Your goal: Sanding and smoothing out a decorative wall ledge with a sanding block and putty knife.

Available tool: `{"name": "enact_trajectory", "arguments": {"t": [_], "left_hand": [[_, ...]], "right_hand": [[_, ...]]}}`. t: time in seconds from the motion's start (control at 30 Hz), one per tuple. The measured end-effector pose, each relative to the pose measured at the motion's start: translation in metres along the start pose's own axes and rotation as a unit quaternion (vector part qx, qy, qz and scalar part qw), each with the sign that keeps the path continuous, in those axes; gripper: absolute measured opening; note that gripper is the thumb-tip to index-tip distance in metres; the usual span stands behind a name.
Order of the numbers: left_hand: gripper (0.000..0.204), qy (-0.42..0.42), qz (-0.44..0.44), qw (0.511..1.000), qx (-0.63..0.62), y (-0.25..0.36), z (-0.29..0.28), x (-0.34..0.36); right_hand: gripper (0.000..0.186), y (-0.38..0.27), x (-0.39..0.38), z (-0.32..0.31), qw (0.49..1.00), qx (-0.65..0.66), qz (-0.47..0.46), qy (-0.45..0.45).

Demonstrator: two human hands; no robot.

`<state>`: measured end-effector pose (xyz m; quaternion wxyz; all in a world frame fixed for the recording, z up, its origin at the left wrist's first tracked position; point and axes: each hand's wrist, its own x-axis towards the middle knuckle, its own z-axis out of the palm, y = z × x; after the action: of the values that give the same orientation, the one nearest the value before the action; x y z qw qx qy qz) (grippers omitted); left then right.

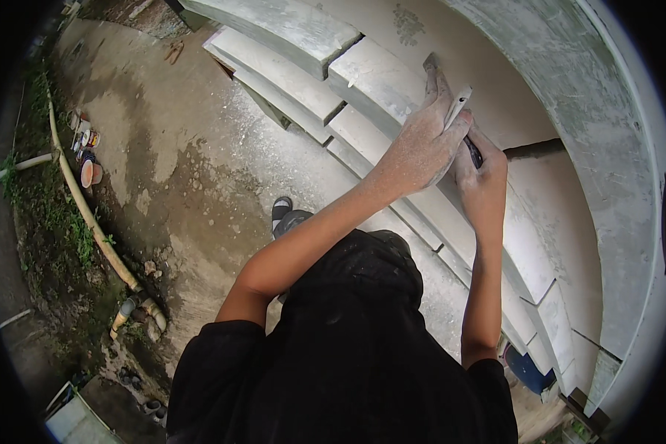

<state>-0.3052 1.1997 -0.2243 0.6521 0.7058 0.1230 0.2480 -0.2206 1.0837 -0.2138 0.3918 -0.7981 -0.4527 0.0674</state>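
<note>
Both my hands meet over the pale stepped ledges [388,81] at the upper right. My left hand [418,152] is coated in white dust, its forefinger stretched out along the ledge and the other fingers curled. By its thumb sticks up a slim whitish tool end [459,103] with a dark slot; the rest is hidden by my fingers. Close against it, my right hand [485,174] is closed round a dark handle [474,153], mostly covered by the fingers. Whether the handle and the whitish end belong to one tool, I cannot tell.
A smooth beige panel [488,74] lies beyond the ledges, bordered by a curved grey edge [607,89]. White dust covers the concrete ground [251,140] beside my foot [281,209]. At left are a long pipe [81,200], buckets [89,170] and weeds. A blue container [527,370] stands lower right.
</note>
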Motion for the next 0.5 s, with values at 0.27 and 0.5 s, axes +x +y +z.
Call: {"name": "enact_trajectory", "arguments": {"t": [0.27,0.5], "left_hand": [[0.071,-0.010,-0.044,0.999,-0.016,-0.003,-0.031,0.005],[0.066,-0.014,0.040,0.999,0.013,-0.011,-0.034,0.002]], "right_hand": [[0.038,-0.016,0.021,0.026,0.999,0.002,0.046,0.024],[0.042,-0.029,0.020,0.032,0.996,0.024,0.035,0.073]]}}
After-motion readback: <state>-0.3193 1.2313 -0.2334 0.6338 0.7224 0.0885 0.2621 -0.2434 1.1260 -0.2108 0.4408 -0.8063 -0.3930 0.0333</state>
